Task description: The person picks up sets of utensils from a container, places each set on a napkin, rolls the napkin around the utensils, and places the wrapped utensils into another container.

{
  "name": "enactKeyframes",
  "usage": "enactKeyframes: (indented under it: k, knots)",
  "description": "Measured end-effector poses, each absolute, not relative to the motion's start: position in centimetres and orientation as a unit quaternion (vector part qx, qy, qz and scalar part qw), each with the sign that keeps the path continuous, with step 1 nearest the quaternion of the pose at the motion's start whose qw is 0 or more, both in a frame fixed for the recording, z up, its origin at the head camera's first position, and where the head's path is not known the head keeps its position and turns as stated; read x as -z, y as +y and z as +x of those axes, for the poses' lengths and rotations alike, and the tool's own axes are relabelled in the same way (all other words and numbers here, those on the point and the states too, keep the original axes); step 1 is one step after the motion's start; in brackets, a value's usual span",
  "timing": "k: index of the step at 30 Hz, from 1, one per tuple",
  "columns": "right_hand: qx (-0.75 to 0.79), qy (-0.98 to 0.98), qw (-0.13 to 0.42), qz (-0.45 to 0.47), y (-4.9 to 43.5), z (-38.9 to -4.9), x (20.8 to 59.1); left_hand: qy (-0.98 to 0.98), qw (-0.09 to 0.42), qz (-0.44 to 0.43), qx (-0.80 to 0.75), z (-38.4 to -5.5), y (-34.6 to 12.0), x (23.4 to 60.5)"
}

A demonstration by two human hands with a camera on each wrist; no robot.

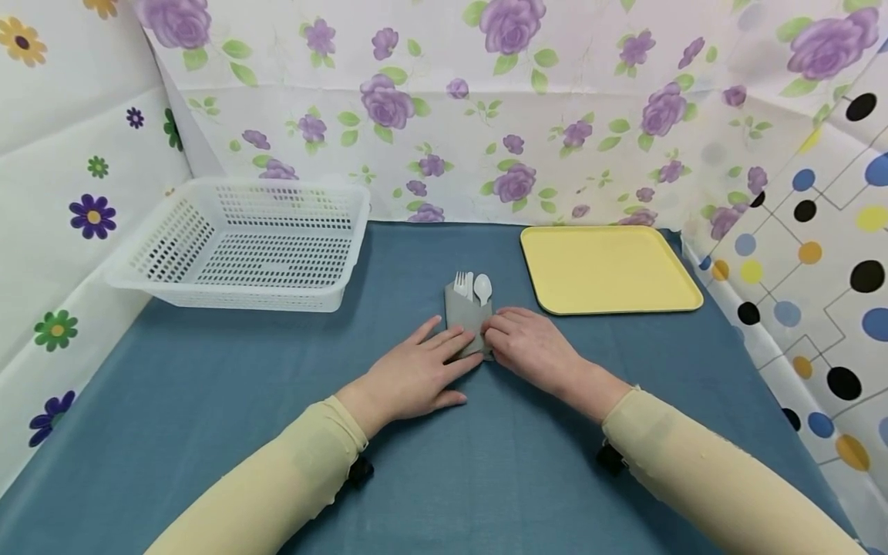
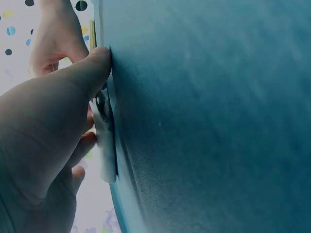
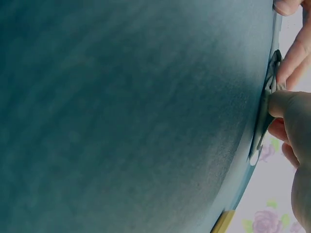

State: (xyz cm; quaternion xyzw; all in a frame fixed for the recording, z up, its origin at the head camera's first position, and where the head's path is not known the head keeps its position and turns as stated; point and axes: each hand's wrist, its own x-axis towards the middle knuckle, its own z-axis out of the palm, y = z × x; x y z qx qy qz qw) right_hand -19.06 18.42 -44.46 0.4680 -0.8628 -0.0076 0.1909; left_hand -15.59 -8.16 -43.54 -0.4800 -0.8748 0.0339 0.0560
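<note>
A grey folded napkin (image 1: 466, 310) lies on the blue cloth like a pocket. The heads of a white plastic fork (image 1: 460, 283), a knife (image 1: 470, 286) and a spoon (image 1: 482, 288) stick out of its far end; their lower parts are hidden inside. With fingers spread, my left hand (image 1: 415, 374) presses on the napkin's lower left part. My right hand (image 1: 530, 347) has curled fingers at the right edge, and in the right wrist view its thumb (image 3: 281, 104) and fingers pinch the napkin (image 3: 265, 114). The spoon tip (image 3: 254, 158) shows beyond them.
A white perforated plastic basket (image 1: 257, 297) stands at the back left. At the back right lies a yellow tray (image 1: 610, 270). Blue cloth (image 1: 486, 478) covers the table, with flowered sheeting (image 1: 444, 123) behind and dotted sheeting (image 1: 825, 308) along the right.
</note>
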Motion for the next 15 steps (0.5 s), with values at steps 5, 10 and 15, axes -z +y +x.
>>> enactKeyframes:
  k: [5, 10, 15]
  knots:
    - [-0.001, -0.863, 0.184, 0.471, 18.56, -19.14, 44.49, -0.875, 0.069, -0.477, -0.049, -15.44, -7.95, 43.58]
    - [0.019, -0.861, 0.185, 0.474, 18.55, -19.07, 44.56, -0.878, 0.055, -0.475, -0.04, -15.29, -7.78, 43.54]
    - [0.033, -0.858, 0.189, 0.476, 18.46, -18.98, 44.47, -0.883, 0.032, -0.467, -0.036, -15.31, -7.66, 43.34]
